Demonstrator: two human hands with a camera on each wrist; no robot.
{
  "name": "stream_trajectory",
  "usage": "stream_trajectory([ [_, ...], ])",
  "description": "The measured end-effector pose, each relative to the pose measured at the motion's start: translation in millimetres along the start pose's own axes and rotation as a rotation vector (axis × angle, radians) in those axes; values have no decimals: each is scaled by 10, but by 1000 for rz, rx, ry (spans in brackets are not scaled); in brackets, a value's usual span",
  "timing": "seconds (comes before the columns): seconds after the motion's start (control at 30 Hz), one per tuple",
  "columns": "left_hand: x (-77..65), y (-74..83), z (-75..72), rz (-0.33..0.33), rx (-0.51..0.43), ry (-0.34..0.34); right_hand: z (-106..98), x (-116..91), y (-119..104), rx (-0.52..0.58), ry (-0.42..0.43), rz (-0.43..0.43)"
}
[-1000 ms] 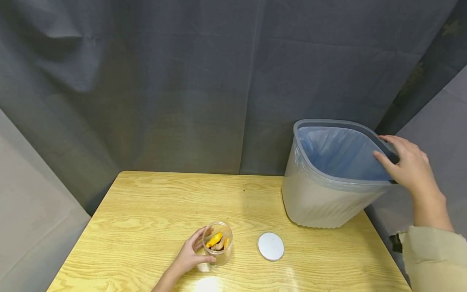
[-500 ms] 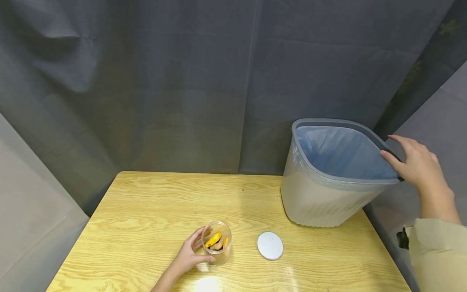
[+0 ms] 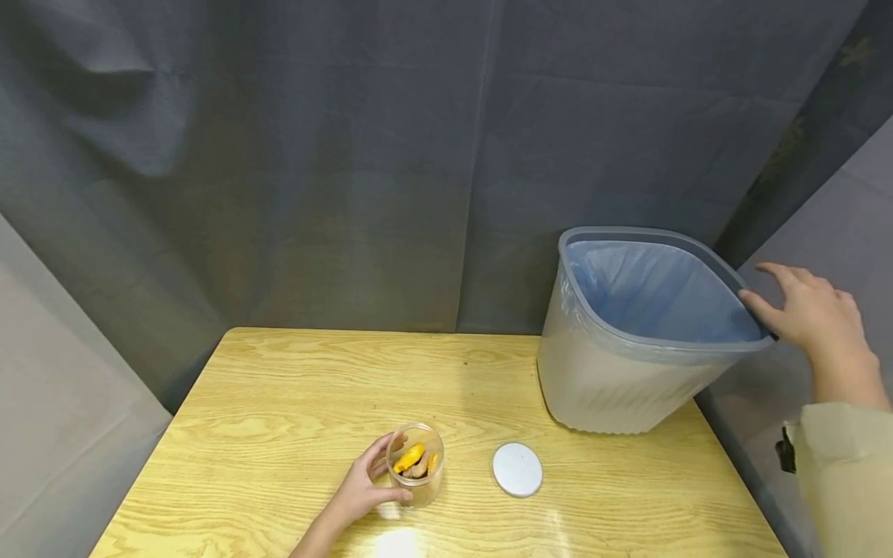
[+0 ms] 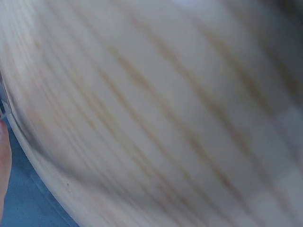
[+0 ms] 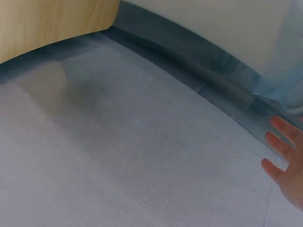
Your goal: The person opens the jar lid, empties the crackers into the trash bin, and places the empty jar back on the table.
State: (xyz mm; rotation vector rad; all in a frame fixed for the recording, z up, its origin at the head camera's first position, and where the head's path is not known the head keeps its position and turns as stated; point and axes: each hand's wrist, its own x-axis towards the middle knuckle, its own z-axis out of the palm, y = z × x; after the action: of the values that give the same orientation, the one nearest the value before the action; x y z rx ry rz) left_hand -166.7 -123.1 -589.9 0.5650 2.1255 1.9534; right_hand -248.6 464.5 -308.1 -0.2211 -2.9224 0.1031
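Note:
In the head view, my left hand [image 3: 363,484] holds a clear cylindrical jar [image 3: 425,494] on the table, thumb and fingers curled round its sides. Several pieces, yellow [image 3: 409,457] and brown, lie inside it; their kind is hard to tell. My right hand [image 3: 818,314] is beside the right rim of a trash bin [image 3: 614,387], fingers spread and loosely bent. The thumb tip is at the rim; whether it touches I cannot tell. A blue liner [image 3: 656,291] covers the bin's inside. The right wrist view shows the spread fingers [image 5: 283,144] holding nothing.
A round white lid [image 3: 517,470] lies flat between the jar and the bin. The wood-grain table [image 3: 314,387] has its right edge just under the bin. Dark grey cloth [image 3: 349,194] hangs behind it.
My right hand has shifted right, its fingers coming away from the bin's rim and dark handle area. The left hand and the jar stay in place.

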Motion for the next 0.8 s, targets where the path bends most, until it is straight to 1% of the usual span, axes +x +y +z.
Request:
stream_trajectory([
  [0.17,0,-4,-2,2,18,-1,-10,35,12,-32,-47,24],
  [0.43,-1,2,7,-32,8,4,21,119,22,-88,-105,42],
  [0.53,1,-2,14,-18,8,-5,38,131,30,-102,-128,55],
  [0.8,-2,-20,22,8,14,-10,63,85,26,-75,-152,116],
])
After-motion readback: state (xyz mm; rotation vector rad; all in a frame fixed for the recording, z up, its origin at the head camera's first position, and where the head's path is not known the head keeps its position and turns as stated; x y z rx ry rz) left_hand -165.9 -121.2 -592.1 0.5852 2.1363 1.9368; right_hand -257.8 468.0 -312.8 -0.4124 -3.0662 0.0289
